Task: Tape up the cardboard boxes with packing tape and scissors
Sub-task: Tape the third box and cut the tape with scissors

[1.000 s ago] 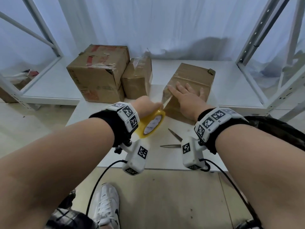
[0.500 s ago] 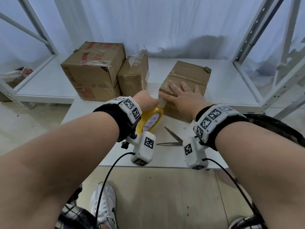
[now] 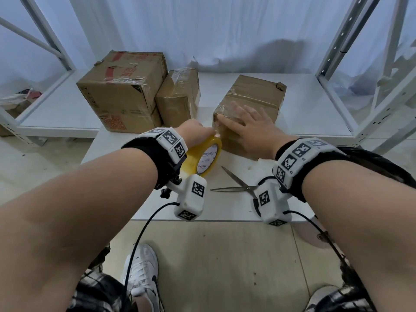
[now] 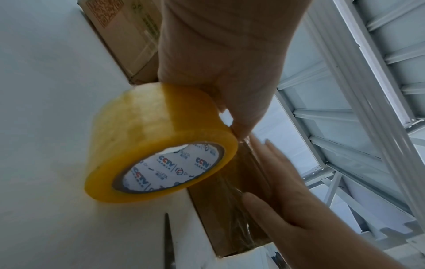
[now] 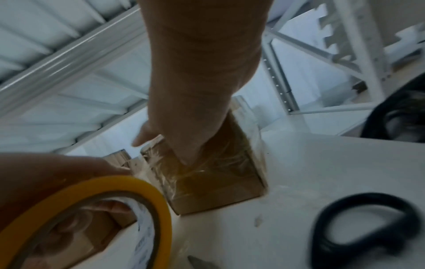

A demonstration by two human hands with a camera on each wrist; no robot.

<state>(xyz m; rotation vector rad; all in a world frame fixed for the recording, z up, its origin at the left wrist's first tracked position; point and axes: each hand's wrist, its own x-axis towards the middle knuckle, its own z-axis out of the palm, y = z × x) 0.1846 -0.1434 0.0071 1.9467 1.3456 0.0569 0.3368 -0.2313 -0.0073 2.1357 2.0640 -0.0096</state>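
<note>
A person's left hand [image 3: 195, 131] grips a yellow roll of packing tape [image 3: 203, 158] at the near corner of a cardboard box [image 3: 254, 95] on the white tabletop [image 3: 225, 206], while the right hand [image 3: 249, 129], fingers spread flat, presses the clear strip onto the box top. Open scissors [image 3: 236, 185] lie just beside the box; two taped boxes [image 3: 126, 91] stand to its left.

**A storeroom set up for packing**

White metal shelving racks [image 3: 351, 48] stand on both sides, with pale sheeting [image 3: 202, 30] hung behind them. Worn cardboard boxes [image 3: 122, 91], some wrapped in tape, sit on a low white surface [image 3: 117, 143] above a bare concrete floor [image 3: 213, 255].
</note>
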